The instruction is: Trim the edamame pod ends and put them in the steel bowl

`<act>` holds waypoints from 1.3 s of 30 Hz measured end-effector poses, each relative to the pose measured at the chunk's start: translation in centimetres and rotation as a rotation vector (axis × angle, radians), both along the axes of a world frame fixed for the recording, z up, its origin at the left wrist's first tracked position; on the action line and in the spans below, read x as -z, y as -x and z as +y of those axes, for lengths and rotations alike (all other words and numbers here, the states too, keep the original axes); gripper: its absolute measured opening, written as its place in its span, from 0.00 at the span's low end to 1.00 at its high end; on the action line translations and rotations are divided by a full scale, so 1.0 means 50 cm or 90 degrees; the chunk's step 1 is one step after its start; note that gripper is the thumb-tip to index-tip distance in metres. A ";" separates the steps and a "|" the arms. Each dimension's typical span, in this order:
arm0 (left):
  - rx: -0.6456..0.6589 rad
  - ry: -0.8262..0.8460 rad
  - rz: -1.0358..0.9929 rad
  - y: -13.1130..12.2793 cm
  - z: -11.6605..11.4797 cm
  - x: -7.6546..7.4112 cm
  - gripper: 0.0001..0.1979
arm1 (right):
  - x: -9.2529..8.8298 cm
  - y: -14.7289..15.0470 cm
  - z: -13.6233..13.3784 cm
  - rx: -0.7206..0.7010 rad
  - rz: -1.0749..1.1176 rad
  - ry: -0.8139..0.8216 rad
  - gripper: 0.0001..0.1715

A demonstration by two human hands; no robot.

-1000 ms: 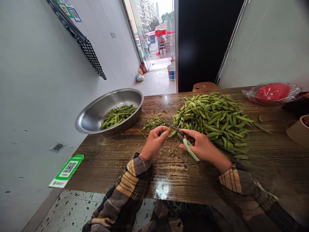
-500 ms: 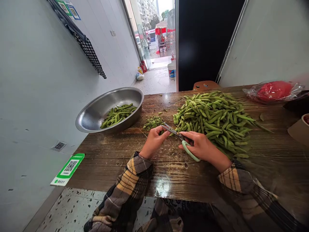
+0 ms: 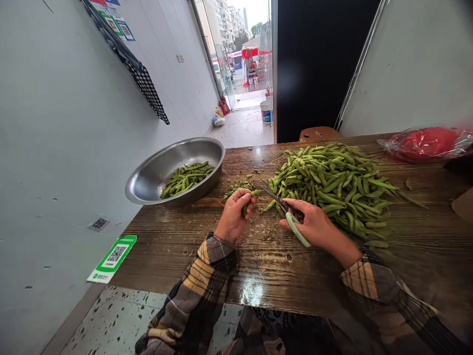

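My left hand (image 3: 234, 215) is closed around a green bean pod (image 3: 251, 196) whose end sticks out to the right of my fingers. My right hand (image 3: 314, 226) grips green-handled scissors (image 3: 286, 209), with the blades pointing up and left, just right of the pod. Both hands hover over the dark wooden table (image 3: 258, 256). A big heap of green pods (image 3: 332, 185) lies right behind my right hand. A small pile of cut tips (image 3: 238, 187) sits just beyond my left hand.
A steel bowl (image 3: 148, 180) with trimmed pods stands at the table's left edge by the white wall. A red item in clear plastic (image 3: 424, 142) lies far right. A brown stool (image 3: 318, 133) stands behind the table, near the open doorway.
My left hand has turned and closed tighter round the pod. The scissor blades have drawn slightly away to the right of it. The camera shifted a little.
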State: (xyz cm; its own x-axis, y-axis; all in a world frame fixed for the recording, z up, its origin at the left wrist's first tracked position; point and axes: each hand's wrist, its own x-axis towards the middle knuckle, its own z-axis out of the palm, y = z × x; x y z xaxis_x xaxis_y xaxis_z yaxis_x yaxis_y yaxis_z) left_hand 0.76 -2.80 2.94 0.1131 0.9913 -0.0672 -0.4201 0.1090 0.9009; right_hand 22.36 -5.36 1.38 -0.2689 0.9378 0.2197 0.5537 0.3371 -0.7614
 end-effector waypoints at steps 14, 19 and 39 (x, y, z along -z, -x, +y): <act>0.079 0.016 0.001 -0.022 -0.015 0.005 0.14 | 0.000 0.004 -0.003 -0.009 0.007 -0.020 0.32; 0.067 0.011 0.001 -0.021 -0.013 0.004 0.13 | 0.008 -0.001 0.001 -0.018 0.001 -0.036 0.30; 0.014 0.023 0.084 -0.008 0.009 0.012 0.11 | -0.014 -0.015 0.009 0.119 0.086 -0.012 0.30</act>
State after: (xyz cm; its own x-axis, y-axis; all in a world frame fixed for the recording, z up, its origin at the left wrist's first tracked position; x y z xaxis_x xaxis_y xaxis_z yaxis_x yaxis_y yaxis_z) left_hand 1.16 -2.37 2.35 0.1220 0.9855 -0.1179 -0.2956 0.1494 0.9436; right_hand 23.12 -4.92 2.10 -0.0571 0.9640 0.2597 0.5010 0.2527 -0.8277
